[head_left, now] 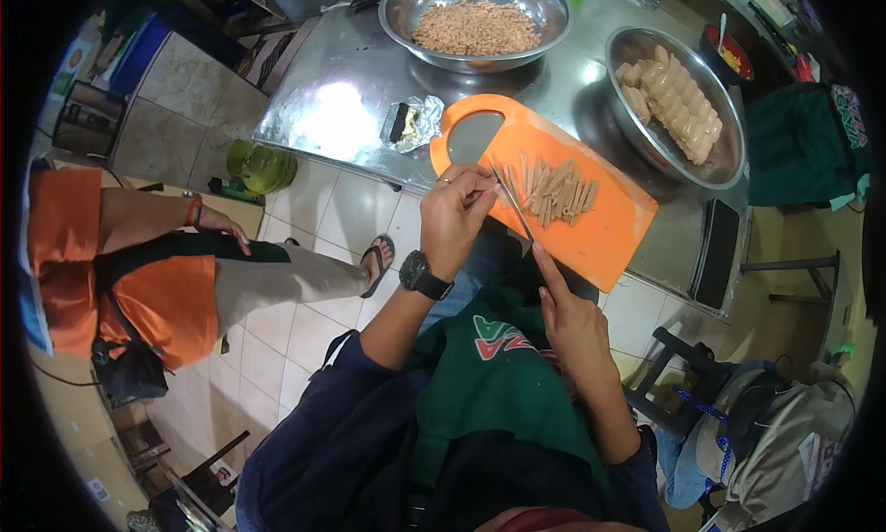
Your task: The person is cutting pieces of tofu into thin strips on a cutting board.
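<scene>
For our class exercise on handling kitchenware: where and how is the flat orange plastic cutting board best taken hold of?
Probably hold the board by its rounded handle loop, coming from the picture's upper left: its cut-out shape leaves a narrow band to wrap around, while loose tan strips lie mid-board.

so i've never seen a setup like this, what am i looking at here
There's no machine, just a person's own bare hands. The single picture comes from a wide fisheye camera worn on their head, looking down, so straight edges bend near the rim. The right hand holds a knife; the left hand, with a watch on its wrist, is by the knife's tip. An orange board with brown strips rests on a metal table. Beyond it is a far bowl of small bits; a right bowl holds brown blocks.
</scene>
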Tool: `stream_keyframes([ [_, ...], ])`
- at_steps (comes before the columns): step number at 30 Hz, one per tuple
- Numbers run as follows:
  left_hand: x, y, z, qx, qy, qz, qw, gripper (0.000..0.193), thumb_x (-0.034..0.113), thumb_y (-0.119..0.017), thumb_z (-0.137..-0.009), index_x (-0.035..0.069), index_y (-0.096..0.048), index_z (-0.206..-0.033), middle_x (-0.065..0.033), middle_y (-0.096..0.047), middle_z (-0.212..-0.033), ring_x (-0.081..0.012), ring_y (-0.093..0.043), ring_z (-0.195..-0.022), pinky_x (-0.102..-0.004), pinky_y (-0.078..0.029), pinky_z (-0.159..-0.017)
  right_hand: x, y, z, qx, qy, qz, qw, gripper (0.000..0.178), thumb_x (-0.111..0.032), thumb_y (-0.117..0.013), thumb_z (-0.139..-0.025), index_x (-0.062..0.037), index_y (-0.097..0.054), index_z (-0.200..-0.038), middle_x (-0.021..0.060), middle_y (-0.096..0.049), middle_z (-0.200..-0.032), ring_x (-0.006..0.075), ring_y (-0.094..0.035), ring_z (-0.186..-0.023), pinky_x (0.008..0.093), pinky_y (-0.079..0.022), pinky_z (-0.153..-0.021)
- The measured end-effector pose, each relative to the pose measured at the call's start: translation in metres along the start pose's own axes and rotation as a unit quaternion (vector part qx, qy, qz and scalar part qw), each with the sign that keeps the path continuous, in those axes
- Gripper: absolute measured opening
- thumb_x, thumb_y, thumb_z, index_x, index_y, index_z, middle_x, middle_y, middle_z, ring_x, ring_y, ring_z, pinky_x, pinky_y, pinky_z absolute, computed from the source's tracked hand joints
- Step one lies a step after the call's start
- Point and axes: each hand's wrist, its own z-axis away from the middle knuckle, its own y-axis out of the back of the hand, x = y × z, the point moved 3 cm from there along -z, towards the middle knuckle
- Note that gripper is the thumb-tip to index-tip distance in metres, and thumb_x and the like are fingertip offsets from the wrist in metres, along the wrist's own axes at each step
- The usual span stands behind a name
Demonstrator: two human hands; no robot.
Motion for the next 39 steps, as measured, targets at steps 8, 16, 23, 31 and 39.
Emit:
stream_keyframes([
  [8,-0.006,-0.002,0.000,-0.022,-0.004,-0.017,1.000,0.011,0.003,-0.069,-0.085,-0.006,-0.068,-0.091,-0.0127,-0.066,-0.099,-0.0180,-0.069,-0.080,-0.0266,-0.056,-0.071,-0.002,-0.013,-0.007,-0.009,-0.021,0.003,1.000,0.066,-0.018,-0.051,-0.096,-0.0334,-0.020,-0.153,0.0198,-0.062,-0.062,0.0401,-0.064,-0.059,0.0538,-0.051,-0.055],
  [16,-0.004,0.001,0.000,-0.021,-0.022,-0.049,0.998,0.010,0.003,-0.070,-0.084,-0.004,-0.069,-0.091,-0.0121,-0.066,-0.096,-0.0175,-0.068,-0.077,-0.0265,-0.055,-0.068,-0.002,-0.013,0.001,0.018,-0.022,-0.009,1.000,0.065,-0.020,-0.051,-0.097,-0.0324,-0.020,-0.153,0.0202,-0.062,-0.061,0.0412,-0.064,-0.059,0.0540,-0.051,-0.057],
  [23,0.004,-0.001,-0.004,-0.035,-0.013,-0.062,0.997,0.010,0.002,-0.071,-0.083,-0.004,-0.067,-0.090,-0.0119,-0.065,-0.091,-0.0177,-0.067,-0.078,-0.0266,-0.056,-0.069,0.001,-0.020,0.004,0.060,-0.004,-0.035,0.998,0.062,-0.019,-0.052,-0.097,-0.0283,-0.025,-0.152,0.0194,-0.061,-0.061,0.0394,-0.063,-0.057,0.0515,-0.050,-0.056],
  [31,-0.001,-0.013,-0.011,-0.009,-0.026,-0.033,0.999,0.012,-0.004,-0.067,-0.081,-0.002,-0.066,-0.092,-0.0103,-0.064,-0.086,-0.0177,-0.068,-0.079,-0.0272,-0.055,-0.071,0.003,-0.014,0.020,0.106,0.017,-0.134,0.985,0.060,-0.014,-0.054,-0.096,-0.0234,-0.032,-0.151,0.0190,-0.063,-0.069,0.0344,-0.062,-0.055,0.0452,-0.046,-0.052],
  [39,0.001,0.072,-0.011,0.152,0.015,-0.045,0.987,0.009,0.004,-0.062,-0.088,-0.001,-0.065,-0.096,-0.0111,-0.066,-0.086,-0.0188,-0.067,-0.074,-0.0290,-0.053,-0.066,-0.032,0.009,-0.015,-0.027,0.078,-0.141,0.987,0.058,-0.012,-0.054,-0.095,-0.0226,-0.035,-0.149,0.0208,-0.068,-0.091,0.0399,-0.065,-0.071,0.0448,-0.050,-0.063],
])
